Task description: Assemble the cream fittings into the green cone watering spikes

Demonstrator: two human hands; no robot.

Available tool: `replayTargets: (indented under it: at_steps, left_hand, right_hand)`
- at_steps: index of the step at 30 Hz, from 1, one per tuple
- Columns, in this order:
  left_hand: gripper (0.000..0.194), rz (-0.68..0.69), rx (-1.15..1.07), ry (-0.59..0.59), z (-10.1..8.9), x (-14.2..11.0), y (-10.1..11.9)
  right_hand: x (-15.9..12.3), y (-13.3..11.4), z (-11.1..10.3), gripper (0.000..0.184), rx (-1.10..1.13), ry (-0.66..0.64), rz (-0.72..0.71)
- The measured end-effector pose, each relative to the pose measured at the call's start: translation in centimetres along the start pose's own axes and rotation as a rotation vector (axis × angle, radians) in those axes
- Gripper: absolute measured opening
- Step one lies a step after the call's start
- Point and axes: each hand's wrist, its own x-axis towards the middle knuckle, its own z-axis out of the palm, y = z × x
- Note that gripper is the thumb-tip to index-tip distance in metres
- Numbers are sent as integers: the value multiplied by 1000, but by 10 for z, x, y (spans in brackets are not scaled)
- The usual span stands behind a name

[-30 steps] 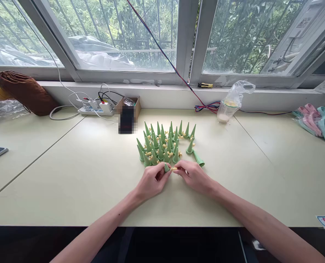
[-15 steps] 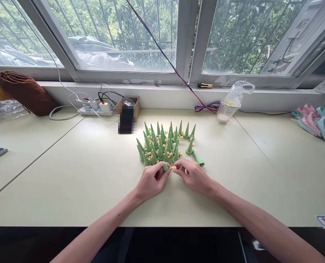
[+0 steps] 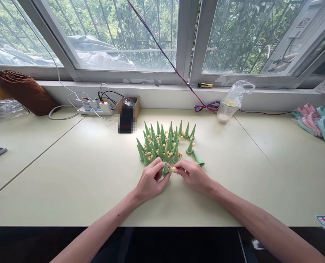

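Between its thumb and fingers my left hand (image 3: 152,178) grips a small green cone (image 3: 165,169) whose tip points up. My right hand (image 3: 192,174) pinches a small yellowish piece (image 3: 174,169) against the cone's right side; whether the two are joined I cannot tell. Just beyond my hands stands a cluster of similar green cones (image 3: 160,149), with small yellowish pieces at their sides. One more upright cone (image 3: 190,147) is to the right of the cluster, and a cone lying on its side (image 3: 198,158) rests beside it.
The pale table (image 3: 77,182) runs back to the window ledge. At the back are a power strip (image 3: 88,110), a cardboard box (image 3: 135,108), a plastic bag with a cup (image 3: 228,106) and a bundled cable (image 3: 209,107). Pink and blue plastic items (image 3: 316,118) lie far right, a brown pouch (image 3: 28,93) far left.
The cone in my left hand has turned more upright and shows more of its base. My left fingers have shifted slightly around it; my right hand has barely moved.
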Motion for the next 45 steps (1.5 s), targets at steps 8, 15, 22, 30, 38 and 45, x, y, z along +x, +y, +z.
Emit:
replayTargets:
  at_steps: [8, 15, 22, 30, 38, 45]
  left_hand:
    - [6, -12, -25, -37, -1, -1, -1]
    - [4, -33, -69, -65, -1, 1, 1]
    - [4, -51, -86, -82, -1, 2, 1]
    - [4, -39, -94, -90, 0, 1, -2]
    - [5, -44, -81, -101, 1, 0, -3]
    - [3, -71, -41, -67, 2, -1, -4]
  right_hand:
    - [-2, 2, 0, 18, -9, -6, 8]
    - [0, 0, -2, 15, -7, -28, 5]
    - [-1, -1, -2, 20, -23, -37, 15]
    - [-1, 1, -2, 24, -49, -63, 18]
    - [-1, 3, -2, 34, -86, -82, 24]
    - [1, -3, -4, 16, -33, -46, 41]
